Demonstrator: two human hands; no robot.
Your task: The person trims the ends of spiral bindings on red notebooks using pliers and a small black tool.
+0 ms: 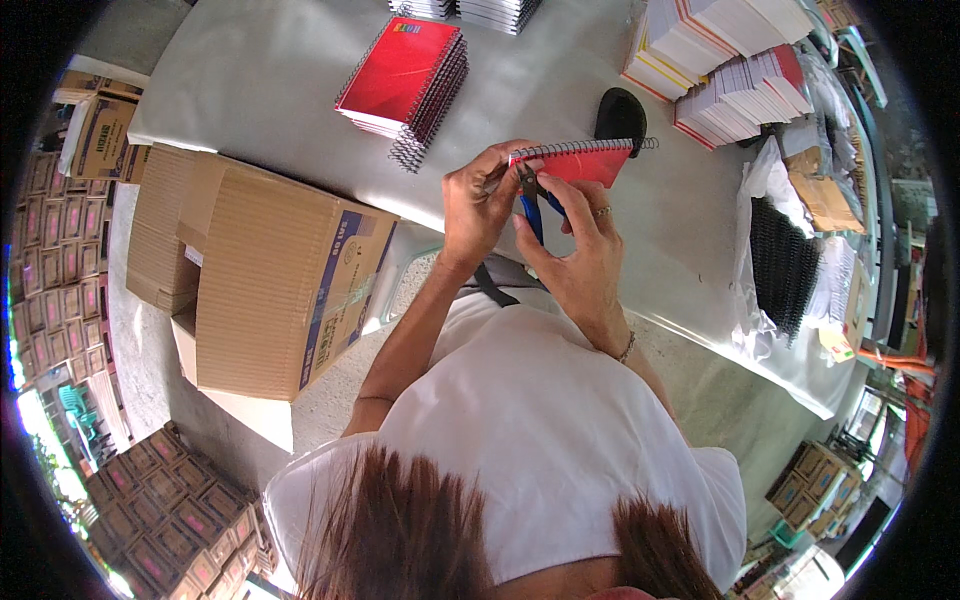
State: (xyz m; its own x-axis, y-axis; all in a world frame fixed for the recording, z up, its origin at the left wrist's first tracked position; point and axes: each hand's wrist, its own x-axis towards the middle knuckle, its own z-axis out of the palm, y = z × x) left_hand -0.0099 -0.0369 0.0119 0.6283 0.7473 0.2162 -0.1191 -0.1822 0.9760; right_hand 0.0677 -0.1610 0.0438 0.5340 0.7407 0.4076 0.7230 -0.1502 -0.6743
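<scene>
Holding red notebook (603, 164) over desk (680, 225), left hand (475, 195) grip pinching its corner | right hand (585, 245) grip wrapping pliers (531, 212), tips sitting by wire coil (580, 147) end | slipping tips could be bending wire or nipping left hand

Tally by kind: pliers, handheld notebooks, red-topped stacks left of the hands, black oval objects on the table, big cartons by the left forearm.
Pliers: 1
Held red notebook: 1
Red-topped notebook stack: 1
Black oval object: 1
Big carton: 1
Total: 5
</scene>
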